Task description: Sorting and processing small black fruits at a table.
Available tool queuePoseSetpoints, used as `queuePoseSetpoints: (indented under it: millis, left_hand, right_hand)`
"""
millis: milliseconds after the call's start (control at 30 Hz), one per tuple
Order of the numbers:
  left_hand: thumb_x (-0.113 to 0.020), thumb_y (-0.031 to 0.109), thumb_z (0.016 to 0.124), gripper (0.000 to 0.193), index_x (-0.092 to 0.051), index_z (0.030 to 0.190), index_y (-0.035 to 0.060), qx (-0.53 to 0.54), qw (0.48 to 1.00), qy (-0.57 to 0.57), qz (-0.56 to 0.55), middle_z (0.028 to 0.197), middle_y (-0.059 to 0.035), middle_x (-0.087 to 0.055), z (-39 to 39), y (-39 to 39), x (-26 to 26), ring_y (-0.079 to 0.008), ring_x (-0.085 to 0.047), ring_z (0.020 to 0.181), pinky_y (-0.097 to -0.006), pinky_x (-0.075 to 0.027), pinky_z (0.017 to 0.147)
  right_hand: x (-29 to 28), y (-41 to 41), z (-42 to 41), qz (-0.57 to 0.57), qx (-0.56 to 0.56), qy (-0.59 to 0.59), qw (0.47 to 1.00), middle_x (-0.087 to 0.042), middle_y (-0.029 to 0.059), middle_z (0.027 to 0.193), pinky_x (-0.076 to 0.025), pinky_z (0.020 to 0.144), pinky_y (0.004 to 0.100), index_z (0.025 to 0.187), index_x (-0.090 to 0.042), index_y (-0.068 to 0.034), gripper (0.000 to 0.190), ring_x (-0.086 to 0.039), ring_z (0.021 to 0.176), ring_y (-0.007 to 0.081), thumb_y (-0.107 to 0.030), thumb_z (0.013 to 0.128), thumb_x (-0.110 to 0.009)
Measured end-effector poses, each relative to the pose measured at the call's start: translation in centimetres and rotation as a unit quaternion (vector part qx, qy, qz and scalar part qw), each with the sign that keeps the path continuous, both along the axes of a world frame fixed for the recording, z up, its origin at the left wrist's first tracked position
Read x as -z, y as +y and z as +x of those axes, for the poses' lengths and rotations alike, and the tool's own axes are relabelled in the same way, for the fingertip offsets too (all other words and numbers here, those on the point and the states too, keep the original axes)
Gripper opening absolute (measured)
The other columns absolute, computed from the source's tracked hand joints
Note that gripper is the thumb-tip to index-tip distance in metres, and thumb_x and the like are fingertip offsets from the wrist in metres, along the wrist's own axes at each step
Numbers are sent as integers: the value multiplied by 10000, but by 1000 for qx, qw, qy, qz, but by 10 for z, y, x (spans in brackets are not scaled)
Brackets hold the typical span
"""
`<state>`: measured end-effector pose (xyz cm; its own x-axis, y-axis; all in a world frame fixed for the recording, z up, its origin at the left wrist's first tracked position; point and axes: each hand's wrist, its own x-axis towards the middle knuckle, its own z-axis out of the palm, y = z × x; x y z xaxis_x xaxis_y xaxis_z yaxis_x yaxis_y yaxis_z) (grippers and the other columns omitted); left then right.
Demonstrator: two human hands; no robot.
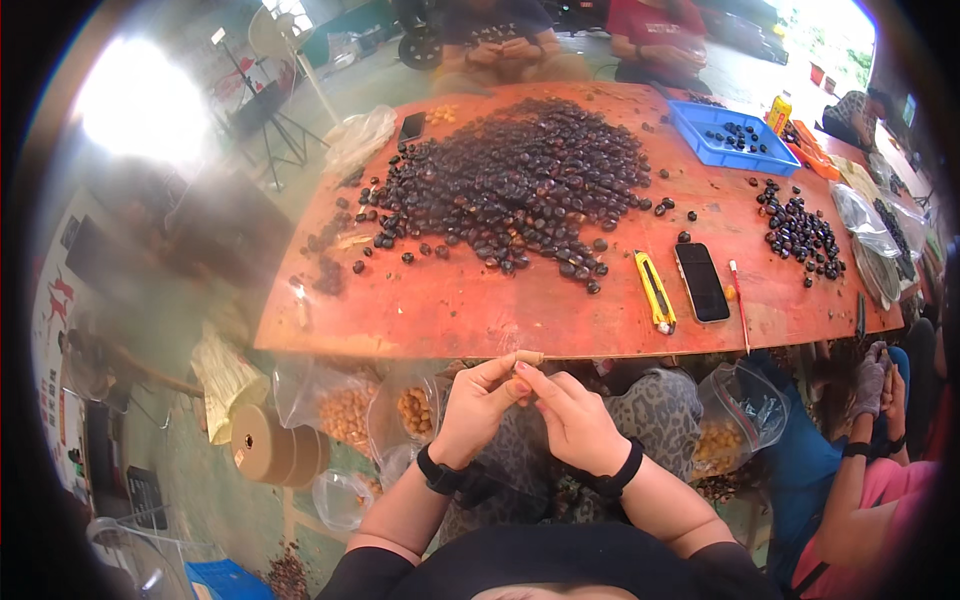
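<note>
My left hand (484, 405) and my right hand (577, 420) meet just off the near edge of the red table (450, 322). Their fingertips pinch a small yellowish-orange piece (523, 386), mostly hidden by the fingers. A tan wrap covers one left fingertip. Beyond them spreads a large heap of dark, glossy nuts or seeds (517, 180). To the right on the tabletop lie a yellow utility knife (655, 292), a smartphone (702, 281) and a thin red-and-white stick (739, 307).
Plastic bags of yellow-orange kernels (349, 409) hang below the table edge, another bag (720, 442) at right. A blue tray (735, 139) and a smaller dark pile (802, 232) are on the right. A co-worker's gloved hand (870, 382) is at right; other people sit opposite.
</note>
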<state>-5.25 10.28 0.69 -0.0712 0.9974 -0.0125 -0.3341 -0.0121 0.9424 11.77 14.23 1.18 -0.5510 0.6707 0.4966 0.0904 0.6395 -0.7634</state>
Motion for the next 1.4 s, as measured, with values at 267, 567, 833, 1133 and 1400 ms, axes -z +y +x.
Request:
queuePoseSetpoints:
  millis: [267,567,833,1133,1400]
  left_hand:
    - [-654,-7,875,236,-672,1110,-7,141,916,374,43,960,-11,-673,-24,1,-38,-100,-603,831,-248,-497,778]
    - [-723,-57,807,309,-604,1080,25,-6,997,-79,9,1072,-68,-665,-10,5,19,-149,-645,957,-269,-519,845]
    - [-708,-96,798,297,-620,1062,7,-30,993,-93,67,1032,-62,-658,2,10,25,-138,-641,914,-267,-523,840]
    - [-652,-146,806,324,-653,1102,-13,-63,992,90,61,1031,-44,-647,4,8,16,-121,-638,913,-241,-518,814]
    - [-620,-124,851,313,-616,1133,12,-70,993,76,59,1034,-33,-641,22,11,3,-109,-628,929,-238,-506,835]
  right_hand:
    - [-3,14,14,2,4,-18,1000,-605,156,917,-536,689,371,1342,-534,-70,531,-642,798,329,86,835,-550]
    - [3,7,11,-219,9,-4,976,-645,197,912,-513,726,373,1331,-439,-23,431,-662,823,354,21,912,-531]
    - [0,3,5,-170,-20,-4,985,-642,206,893,-514,717,381,1331,-428,-22,444,-665,827,372,-3,908,-562]
    - [6,0,-3,-252,8,41,967,-627,201,951,-501,764,313,1277,-499,-9,372,-642,819,294,27,911,-551]
    - [22,-6,-7,-209,50,78,974,-641,173,906,-501,742,297,1237,-538,-5,318,-636,775,238,40,922,-522]
